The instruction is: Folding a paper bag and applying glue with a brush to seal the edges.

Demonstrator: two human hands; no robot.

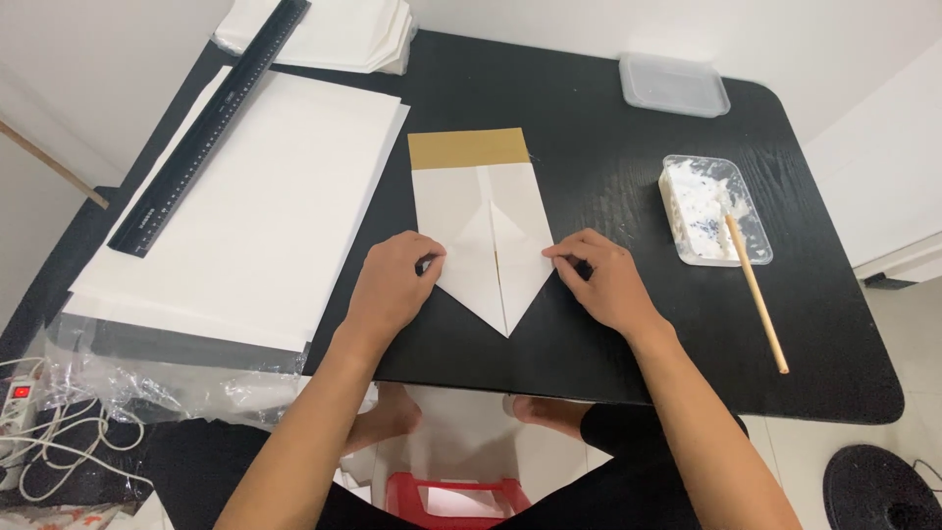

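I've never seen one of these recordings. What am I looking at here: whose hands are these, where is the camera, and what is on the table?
There is no machine here. One camera sits on a person's head and looks down at their own two bare hands. The left hand and right hand press down the edges of a folded white paper with a tan strip at its far end, pointed toward the person. It lies on a black table. To the left are a stack of white sheets and a black ruler; to the right, a tray of white paste with a wooden stick, and a clear lid.

Bright even indoor light, sharp, slight wide-angle edge distortion
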